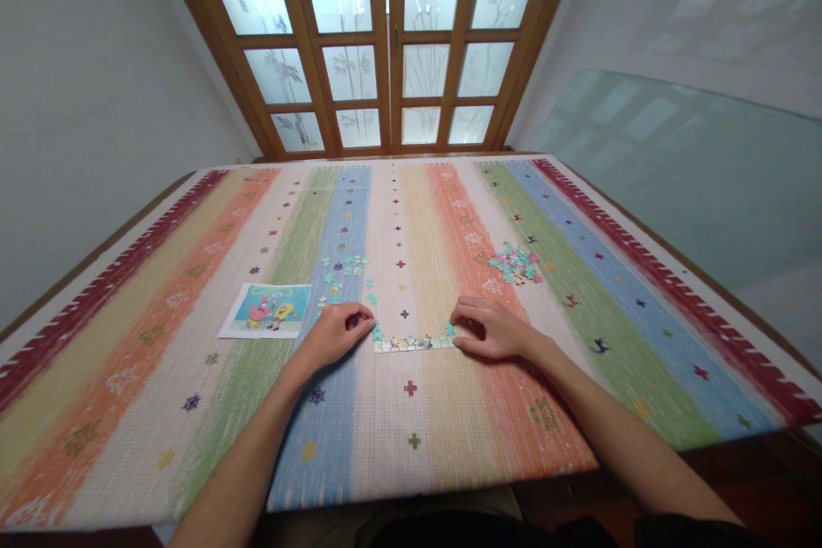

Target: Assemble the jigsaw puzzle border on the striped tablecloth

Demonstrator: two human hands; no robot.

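Nothing here sits in a box or tray: every puzzle piece lies straight on the striped cloth that covers the table. Just below the centre of the frame, a short joined puzzle strip runs left to right between the two hands. The left hand rests on the cloth at the strip's left end. Its fingers are curled and its thumb and forefinger are drawn close together right at the end pieces, though whether they pinch a piece cannot be told. The right hand lies flat at the strip's right end, palm down, with the fingers stretched out side by side and the fingertips touching or just beside the last pieces. Above the left hand, a few loose pieces, mostly teal, are scattered over the green and blue stripes. Up and to the right of the right hand, well apart from the strip, lies a denser pile of pieces in teal and pink. A cartoon reference picture lies flat to the left of the left hand. Nothing lies between either hand and the strip. A glass sheet leans against the wall at the right, and wooden doors with frosted panes fill the top centre.
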